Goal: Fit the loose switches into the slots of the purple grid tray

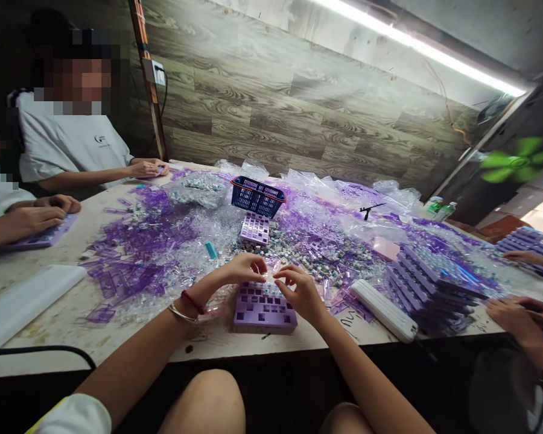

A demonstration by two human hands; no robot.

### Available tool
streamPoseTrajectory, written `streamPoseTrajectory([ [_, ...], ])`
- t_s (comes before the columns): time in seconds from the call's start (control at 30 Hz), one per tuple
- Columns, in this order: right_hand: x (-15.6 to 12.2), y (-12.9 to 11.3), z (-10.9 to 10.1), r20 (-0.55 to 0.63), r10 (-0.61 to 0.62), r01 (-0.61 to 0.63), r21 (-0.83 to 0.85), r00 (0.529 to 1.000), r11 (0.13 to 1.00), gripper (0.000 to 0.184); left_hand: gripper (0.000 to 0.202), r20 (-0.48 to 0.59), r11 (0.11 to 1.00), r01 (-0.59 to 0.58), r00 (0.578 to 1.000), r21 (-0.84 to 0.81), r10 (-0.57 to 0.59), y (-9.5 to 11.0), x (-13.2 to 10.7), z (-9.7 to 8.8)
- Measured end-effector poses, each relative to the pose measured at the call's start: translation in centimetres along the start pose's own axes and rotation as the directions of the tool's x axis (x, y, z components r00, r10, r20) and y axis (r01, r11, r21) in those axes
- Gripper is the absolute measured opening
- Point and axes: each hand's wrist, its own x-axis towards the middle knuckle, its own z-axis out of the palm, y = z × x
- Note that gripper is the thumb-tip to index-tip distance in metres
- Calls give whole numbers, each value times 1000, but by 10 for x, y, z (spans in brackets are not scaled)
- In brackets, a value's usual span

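A purple keyboard case (266, 310) with rows of square openings lies on the table in front of me. Small white and blue switches (268, 289) fill part of its far rows. Over that far edge, my left hand (247, 269) has its thumb and fingertips curled together in a pinch. Close beside it my right hand (301, 289) is also pinched, fingers bent toward the left fingertips. Whatever sits between the fingers of either hand is too small to make out. Beyond my hands a second, lighter purple plate (254, 228) leans near a dark blue basket (259, 197).
Loose switches (339, 259) and purple clear plastic pieces (136, 253) are heaped across the table (131, 346). Stacked purple cases (428, 289) and a white power strip (384, 310) lie at right. A white bar-shaped object (36, 301) is at left. Co-workers' hands (49, 211) work on both sides.
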Motion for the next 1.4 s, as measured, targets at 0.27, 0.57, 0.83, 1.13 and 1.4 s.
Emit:
streamPoseTrajectory([
  [0.27, -7, -1, 3, 100, -46, 50, -40, 994, 998, 14, 21, 90, 993, -77, 994, 93, 68, 9, -4, 2],
  [0.57, -6, 0, 9, 127, -49, 58, -70, 991, 996, 18, 16, 111, 968, -183, 980, 173, 165, 4, -2, 8],
  [0.83, -4, 1, 8, 132, -84, 94, -71, 988, 993, 17, 16, 113, 952, -239, 969, 191, 221, 3, -2, 11],
  [1.13, -3, -4, 7, 135, -87, 102, -114, 987, 988, 14, 10, 105, 936, -261, 965, 238, 242, -1, 0, 14],
  [1.4, 1, -14, 6, 231, -25, 81, -238, 973, 968, 14, 4, 183, 854, -358, 933, 377, 310, 13, -6, 8],
])
